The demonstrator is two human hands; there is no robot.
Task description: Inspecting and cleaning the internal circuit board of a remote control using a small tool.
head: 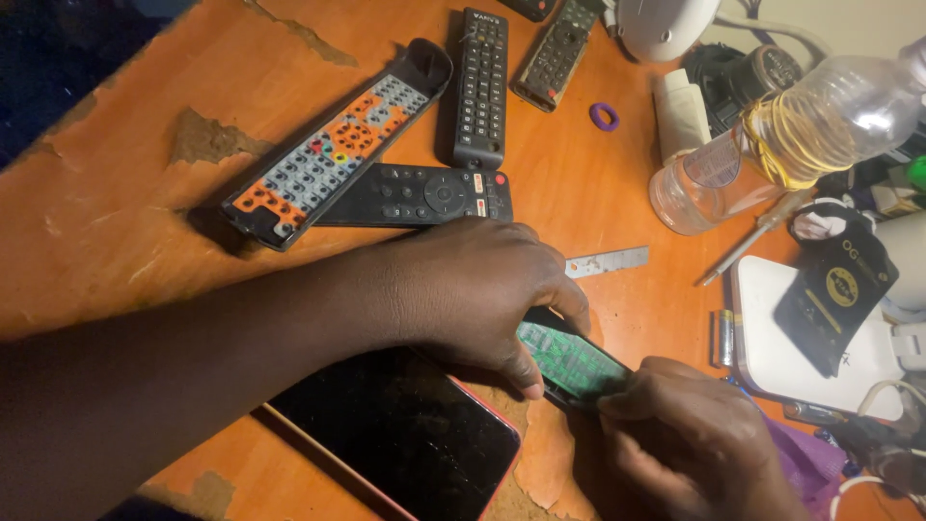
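Gripping an opened remote shell (555,381) with a green circuit board (569,359) showing inside, both hands clamp it low on the orange desk (116,241). Left hand (473,289) grasps its upper end from above, right hand (680,434) pinches the lower end. A dark phone (405,434) lies just beside, under the left wrist. Above: remote with exposed grey-orange keypad (333,150), two black remotes (420,196) (480,87). Clear plastic bottle (781,135), metal strip (608,261) and purple ring (604,117) sit to the right.
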